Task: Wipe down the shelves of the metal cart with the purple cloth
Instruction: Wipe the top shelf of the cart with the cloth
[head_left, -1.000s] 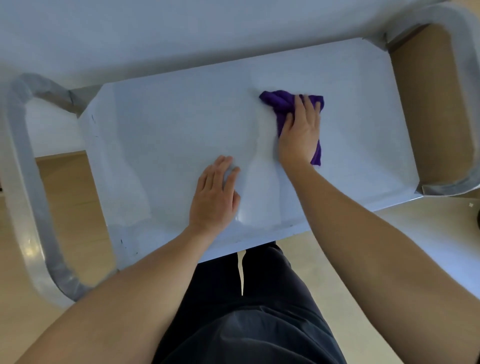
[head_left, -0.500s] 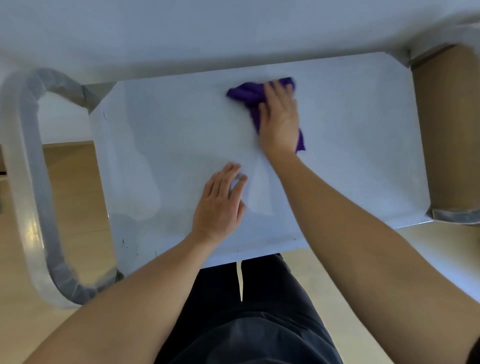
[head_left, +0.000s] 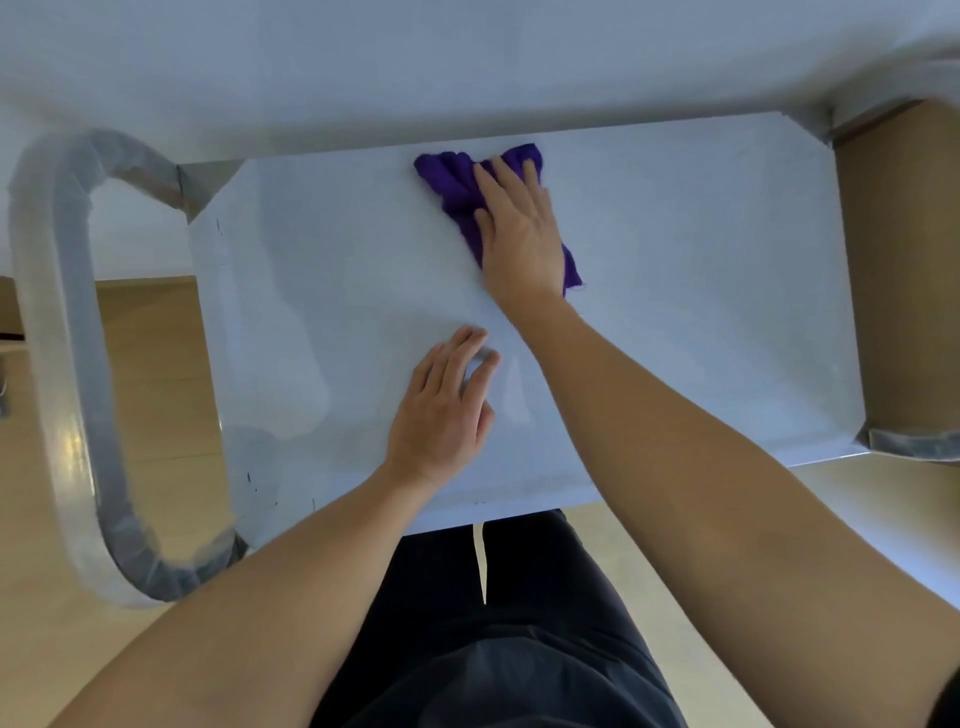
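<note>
One purple cloth (head_left: 457, 187) under flat right hand (head_left: 522, 234) at shelf (head_left: 701, 312) far edge; left hand (head_left: 441, 410) spread flat near front edge.

Head camera looks steeply down, close over the shelf (head_left: 675, 312).

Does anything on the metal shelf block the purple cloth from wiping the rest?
Only the left hand, resting flat on the pale metal shelf, nearer the front edge than the crumpled purple cloth under the right hand.
</note>
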